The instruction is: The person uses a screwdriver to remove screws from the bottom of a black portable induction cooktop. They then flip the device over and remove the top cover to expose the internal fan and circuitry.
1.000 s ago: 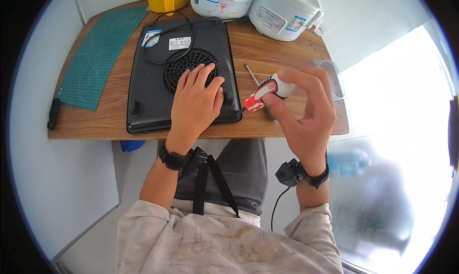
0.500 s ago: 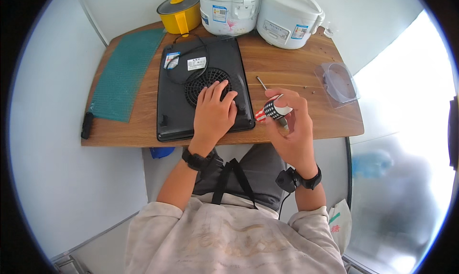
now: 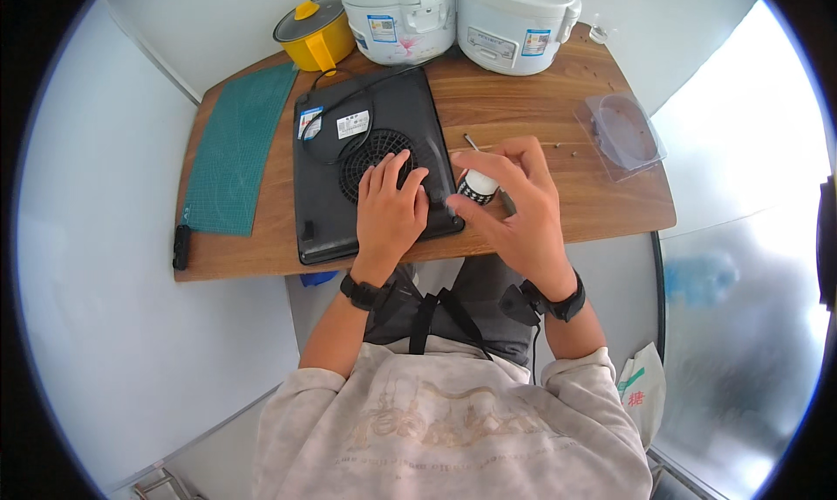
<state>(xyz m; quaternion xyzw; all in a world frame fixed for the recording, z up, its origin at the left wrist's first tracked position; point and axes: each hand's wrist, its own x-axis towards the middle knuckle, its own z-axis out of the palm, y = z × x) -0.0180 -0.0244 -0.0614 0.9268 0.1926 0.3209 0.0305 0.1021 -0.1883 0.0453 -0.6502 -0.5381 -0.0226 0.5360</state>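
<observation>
Pinching, between thumb and forefinger of the right grip (image 3: 525,210), the handle of a screwdriver (image 3: 477,187) with a white end and a black-and-white patterned band, with the remaining fingers bent behind. Held near the near right corner of a flat, rectangular, black plastic appliance (image 3: 324,210), hiding the tip; impossible to tell just what it touches. Spread, palm down, with the left grip (image 3: 392,217) on the appliance, laying fingertips across a round, black, slatted fan grille (image 3: 380,142).

Strapped around both wrists, black bands (image 3: 567,305) with small dark devices attached. Beyond the fingers of the left grip, looped on the appliance, a thin black cord (image 3: 373,116), near a white printed label (image 3: 353,124) and a blue-and-white sticker (image 3: 309,123).

Partly behind the right grip, a slim tool with a metal shaft (image 3: 472,142). Farther right on the brown wood-grain table (image 3: 276,202), scattered small bits (image 3: 574,154) beside a clear plastic tray (image 3: 623,138). To the left, a green gridded cutting mat (image 3: 235,151), with a slim black object (image 3: 181,247) at its near corner. Along the back, a yellow pot (image 3: 318,47) with a glass lid, a white floral rice cooker (image 3: 401,25) and a white rice cooker with a grey panel (image 3: 516,29). Below the table, at right, a white bag (image 3: 645,387) with green and red markings.
</observation>
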